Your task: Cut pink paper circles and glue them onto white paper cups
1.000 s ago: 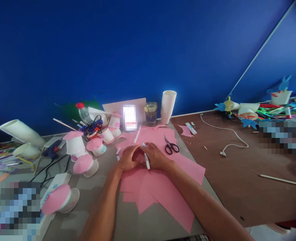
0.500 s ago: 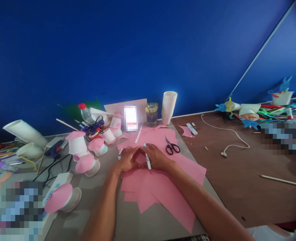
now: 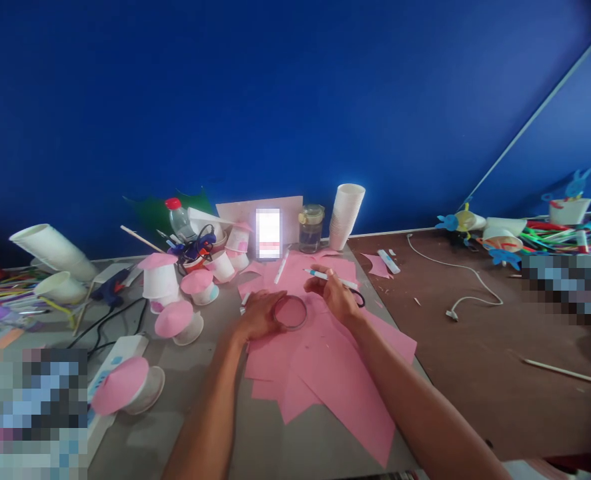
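My left hand [image 3: 262, 315] is closed on the left edge of a thin round ring [image 3: 290, 328], which lies flat on pink paper [image 3: 320, 360]; pink shows through its middle. Above the paper, to the right of the ring, my right hand [image 3: 333, 293] grips a white marker pen [image 3: 319, 274] with a teal band, its tip pointing left. Behind that hand, only a dark handle loop of the scissors [image 3: 359, 298] shows. A second white pen [image 3: 281, 268] rests on the paper further back.
Paper cups with pink paper tops [image 3: 174, 320] stand on the left, near a power strip [image 3: 118, 363] and a glue gun [image 3: 110, 290]. At the back are a lit phone screen [image 3: 269, 230], a jar [image 3: 311, 230] and stacked cups [image 3: 346, 217]. A white cable [image 3: 468, 270] lies right.
My right hand has left the ring and moved right and slightly up, turning the pen from upright to nearly level. It now covers most of the scissors. My left hand stays at the ring.
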Demonstrator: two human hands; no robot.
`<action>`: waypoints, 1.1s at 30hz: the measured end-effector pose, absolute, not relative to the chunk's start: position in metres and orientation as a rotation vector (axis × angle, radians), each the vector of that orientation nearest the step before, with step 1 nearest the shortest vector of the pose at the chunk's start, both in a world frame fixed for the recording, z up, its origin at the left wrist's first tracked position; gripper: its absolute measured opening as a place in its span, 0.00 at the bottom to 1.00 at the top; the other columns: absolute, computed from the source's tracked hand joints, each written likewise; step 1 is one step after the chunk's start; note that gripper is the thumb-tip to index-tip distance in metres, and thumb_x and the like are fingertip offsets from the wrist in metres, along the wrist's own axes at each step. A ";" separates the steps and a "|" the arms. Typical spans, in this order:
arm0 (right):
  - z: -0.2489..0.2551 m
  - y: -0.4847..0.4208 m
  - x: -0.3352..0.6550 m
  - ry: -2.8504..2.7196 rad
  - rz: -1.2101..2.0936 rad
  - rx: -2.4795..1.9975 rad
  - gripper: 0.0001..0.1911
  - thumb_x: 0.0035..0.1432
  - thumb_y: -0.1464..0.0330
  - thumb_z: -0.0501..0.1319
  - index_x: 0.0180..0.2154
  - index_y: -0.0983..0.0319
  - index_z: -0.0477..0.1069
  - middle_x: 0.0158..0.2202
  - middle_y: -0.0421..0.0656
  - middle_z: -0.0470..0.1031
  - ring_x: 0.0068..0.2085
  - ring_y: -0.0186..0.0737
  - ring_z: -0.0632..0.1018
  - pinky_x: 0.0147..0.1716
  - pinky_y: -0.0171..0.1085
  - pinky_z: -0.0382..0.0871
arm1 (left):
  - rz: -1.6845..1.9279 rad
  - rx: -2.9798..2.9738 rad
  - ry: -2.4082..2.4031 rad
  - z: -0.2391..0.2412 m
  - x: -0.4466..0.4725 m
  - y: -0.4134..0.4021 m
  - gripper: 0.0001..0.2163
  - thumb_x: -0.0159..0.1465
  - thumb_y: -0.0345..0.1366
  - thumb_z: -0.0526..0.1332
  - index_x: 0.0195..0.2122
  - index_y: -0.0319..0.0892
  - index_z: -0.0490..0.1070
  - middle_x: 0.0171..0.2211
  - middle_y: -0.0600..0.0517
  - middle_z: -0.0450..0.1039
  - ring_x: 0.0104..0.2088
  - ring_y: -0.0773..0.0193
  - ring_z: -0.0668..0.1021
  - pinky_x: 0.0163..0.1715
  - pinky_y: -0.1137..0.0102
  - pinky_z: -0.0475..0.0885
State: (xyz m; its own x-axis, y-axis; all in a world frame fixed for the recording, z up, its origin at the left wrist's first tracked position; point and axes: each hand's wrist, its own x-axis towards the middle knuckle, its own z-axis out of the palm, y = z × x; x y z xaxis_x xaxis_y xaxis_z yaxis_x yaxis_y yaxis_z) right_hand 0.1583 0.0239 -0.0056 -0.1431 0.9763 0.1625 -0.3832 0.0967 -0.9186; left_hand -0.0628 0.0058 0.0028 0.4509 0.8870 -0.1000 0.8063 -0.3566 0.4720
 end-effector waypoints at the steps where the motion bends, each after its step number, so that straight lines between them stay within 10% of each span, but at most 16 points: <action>1: -0.006 0.025 0.158 -1.039 1.398 -0.741 0.24 0.59 0.49 0.52 0.45 0.61 0.69 0.26 0.41 0.74 0.30 0.39 0.75 0.37 0.41 0.69 | 0.237 2.258 1.412 0.002 -0.063 0.006 0.38 0.50 0.46 0.67 0.62 0.47 0.57 0.62 0.47 0.60 0.62 0.46 0.58 0.61 0.54 0.50; 8: -0.003 0.032 0.157 -0.860 1.341 -0.730 0.24 0.56 0.48 0.55 0.36 0.61 0.73 0.20 0.37 0.70 0.23 0.33 0.70 0.28 0.35 0.67 | 0.285 2.279 1.422 -0.004 -0.065 0.008 0.38 0.49 0.45 0.67 0.61 0.48 0.58 0.60 0.48 0.62 0.62 0.46 0.59 0.60 0.56 0.53; 33: -0.011 -0.037 0.165 -1.517 1.066 -1.058 0.23 0.61 0.54 0.54 0.51 0.60 0.66 0.39 0.47 0.75 0.34 0.40 0.75 0.29 0.35 0.69 | 0.280 2.350 1.397 0.004 -0.060 0.007 0.33 0.49 0.40 0.67 0.58 0.49 0.61 0.59 0.50 0.64 0.60 0.51 0.62 0.59 0.57 0.54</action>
